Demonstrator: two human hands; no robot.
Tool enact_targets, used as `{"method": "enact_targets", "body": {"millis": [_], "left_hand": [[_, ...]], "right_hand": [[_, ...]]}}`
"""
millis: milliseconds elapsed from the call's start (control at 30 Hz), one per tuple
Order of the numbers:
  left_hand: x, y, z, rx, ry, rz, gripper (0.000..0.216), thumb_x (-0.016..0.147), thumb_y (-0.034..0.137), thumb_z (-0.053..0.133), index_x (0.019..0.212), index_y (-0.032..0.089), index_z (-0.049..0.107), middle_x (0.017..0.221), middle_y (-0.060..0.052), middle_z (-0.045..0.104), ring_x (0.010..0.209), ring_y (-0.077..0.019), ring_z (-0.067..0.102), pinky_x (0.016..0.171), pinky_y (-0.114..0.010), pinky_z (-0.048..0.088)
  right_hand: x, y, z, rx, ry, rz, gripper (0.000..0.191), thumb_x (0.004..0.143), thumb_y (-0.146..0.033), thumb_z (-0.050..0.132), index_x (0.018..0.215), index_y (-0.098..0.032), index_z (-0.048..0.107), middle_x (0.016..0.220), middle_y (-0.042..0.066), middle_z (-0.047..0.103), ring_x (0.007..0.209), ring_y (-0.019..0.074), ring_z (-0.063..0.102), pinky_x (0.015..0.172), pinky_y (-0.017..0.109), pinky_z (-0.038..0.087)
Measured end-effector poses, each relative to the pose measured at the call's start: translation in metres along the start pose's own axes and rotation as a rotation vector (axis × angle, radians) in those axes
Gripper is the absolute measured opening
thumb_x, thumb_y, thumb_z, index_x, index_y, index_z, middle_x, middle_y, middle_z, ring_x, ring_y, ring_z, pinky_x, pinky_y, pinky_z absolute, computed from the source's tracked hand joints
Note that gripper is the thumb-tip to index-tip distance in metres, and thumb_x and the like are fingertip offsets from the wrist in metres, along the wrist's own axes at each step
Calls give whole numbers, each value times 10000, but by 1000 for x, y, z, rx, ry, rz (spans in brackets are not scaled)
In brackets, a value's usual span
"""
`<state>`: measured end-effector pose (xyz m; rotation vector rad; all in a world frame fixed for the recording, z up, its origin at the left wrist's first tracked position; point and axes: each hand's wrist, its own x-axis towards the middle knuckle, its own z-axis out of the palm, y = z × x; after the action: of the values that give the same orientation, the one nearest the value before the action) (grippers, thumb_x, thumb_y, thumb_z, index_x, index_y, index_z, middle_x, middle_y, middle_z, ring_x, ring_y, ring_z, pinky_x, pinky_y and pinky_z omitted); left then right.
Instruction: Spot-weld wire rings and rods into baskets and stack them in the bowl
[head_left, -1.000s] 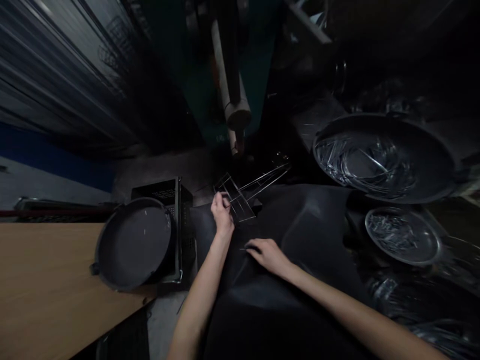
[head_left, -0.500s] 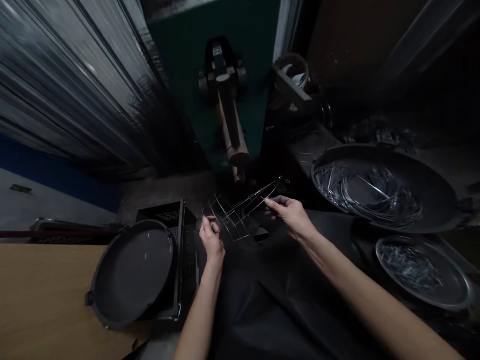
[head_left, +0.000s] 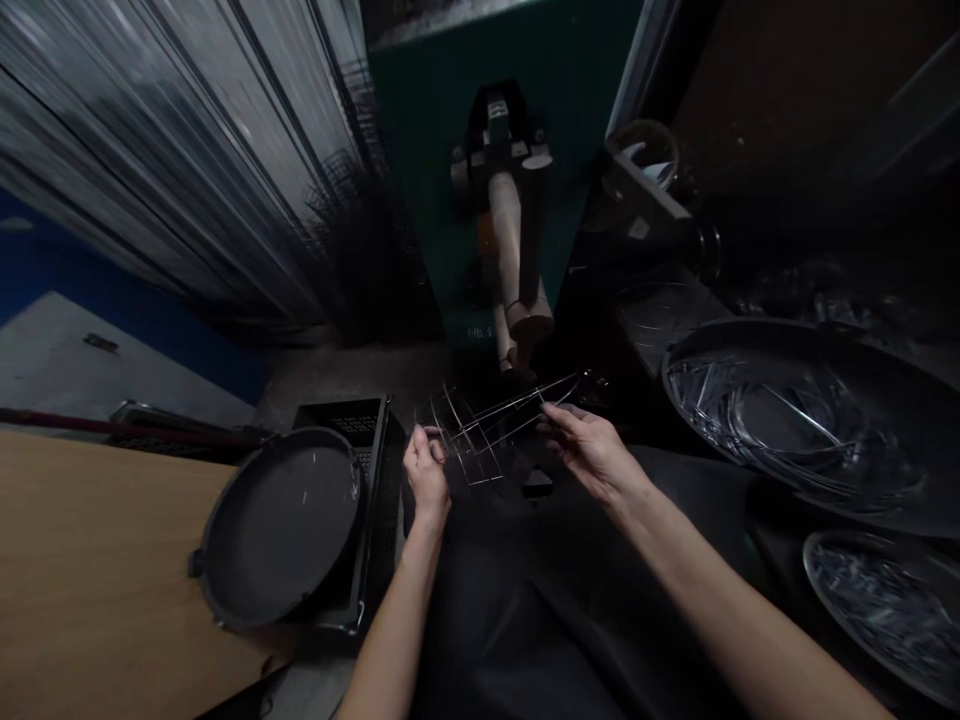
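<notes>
A bent frame of thin metal wires [head_left: 480,432] is held up in front of the machine's lower arm. My left hand [head_left: 427,470] is closed on the frame's left end, thumb against curled fingers. On the other side, my right hand [head_left: 592,448] pinches a thin wire at the frame's right part; whether that wire is separate or belongs to the frame, I cannot tell. Just beyond the frame, the machine's two thick, copper-coloured cylindrical arms [head_left: 514,240] reach toward me from a green machine body [head_left: 420,130]. They look like spot-welder electrodes.
On the right, a large dark round pan [head_left: 780,335] holds many curved wires, and a smaller dish [head_left: 814,570] holds short metal pieces. On the left, a round dark tray [head_left: 281,530] rests on a black plastic crate [head_left: 379,450] beside a wooden board [head_left: 97,560]. Dark cloth [head_left: 510,620] covers my lap.
The view has turned a little left, so the machine and pans appear farther right. My hands keep hold of the wires, nearly in the same position.
</notes>
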<state>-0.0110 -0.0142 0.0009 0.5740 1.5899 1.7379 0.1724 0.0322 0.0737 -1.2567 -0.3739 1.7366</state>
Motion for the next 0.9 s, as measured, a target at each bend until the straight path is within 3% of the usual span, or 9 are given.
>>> {"method": "enact_targets", "body": {"millis": [167,333,500,633,800,900], "left_hand": [[-3,2,-1,-70,9,-38,475,787,621,534,771,147,551,421,101,272,371,-39,191,372,-164,134],[-8,-1,-8,-36,17,60,469,812,610,513,763,145,556,405,95,287,363,-43,213,367,-163,154],[-31,-3,-5,93,-34,205,468,851,587,471,751,141,571,416,83,326,362,-44,253,374,-165,181],[-53,-7,2,177,-95,205,472,866,581,449,748,141,574,415,81,325,358,-50,281,381,-173,206],[-61,-7,7,185,-98,197,474,868,584,441,746,146,573,418,82,314,354,-51,274,379,-178,201],[-60,-2,8,187,-100,196,475,866,587,444,743,147,572,412,83,313,351,-52,276,379,-179,204]], "right_hand": [[3,3,3,-34,-30,-63,211,610,-154,749,687,-150,553,585,-33,561,533,97,589,375,139,357],[3,9,2,-40,18,-65,96,651,-133,645,685,-143,556,661,-6,599,518,82,565,388,149,353],[-2,19,-29,-12,115,-91,56,653,-120,589,633,-143,542,606,11,596,491,83,530,374,153,317],[-7,25,-59,32,172,-97,72,607,-142,608,633,-148,542,564,-11,577,463,68,492,388,155,318],[-4,28,-73,124,106,-128,184,533,-159,655,627,-162,496,664,-5,640,453,49,461,399,158,325],[-3,31,-74,196,58,-115,256,504,-158,693,610,-171,460,610,-30,612,445,49,457,417,161,360]]}}
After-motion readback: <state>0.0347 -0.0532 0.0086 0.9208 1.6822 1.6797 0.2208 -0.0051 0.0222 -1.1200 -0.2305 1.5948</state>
